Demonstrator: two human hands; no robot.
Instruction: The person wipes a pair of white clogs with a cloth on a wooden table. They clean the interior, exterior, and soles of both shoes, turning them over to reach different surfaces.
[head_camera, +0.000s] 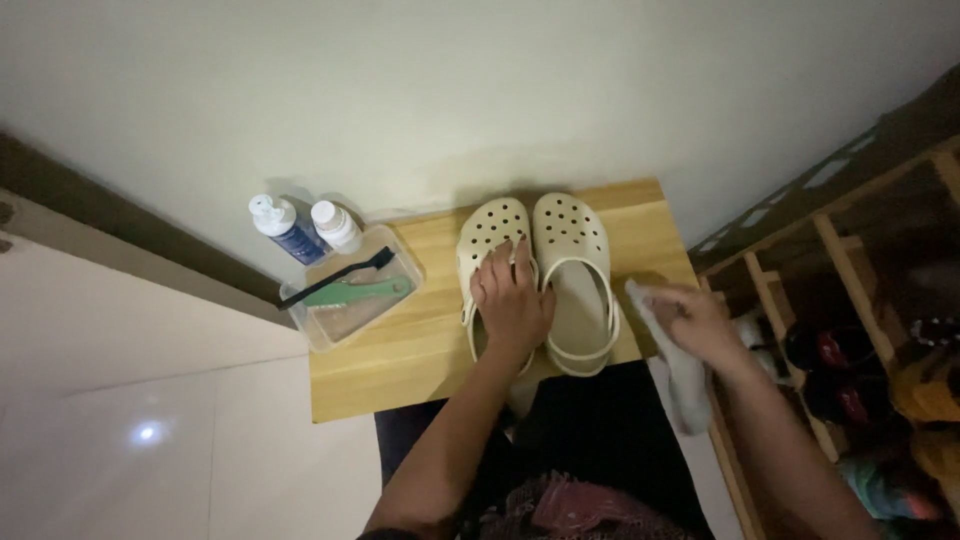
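Two cream clogs with holes in the toes lie side by side on a low wooden table (400, 360), toes toward the wall. My left hand (512, 300) rests flat on top of the left clog (488, 235), covering its opening. The right clog (572, 270) lies uncovered beside it. My right hand (695, 322) hovers at the table's right edge and grips a pale grey cloth (685, 385) that hangs down from it.
A clear plastic tray (322, 335) on the table's left end holds a green brush and a black brush. Two bottles (300, 228) stand by the wall behind it. A wooden shoe rack (860, 300) with shoes stands to the right. White floor tiles lie to the left.
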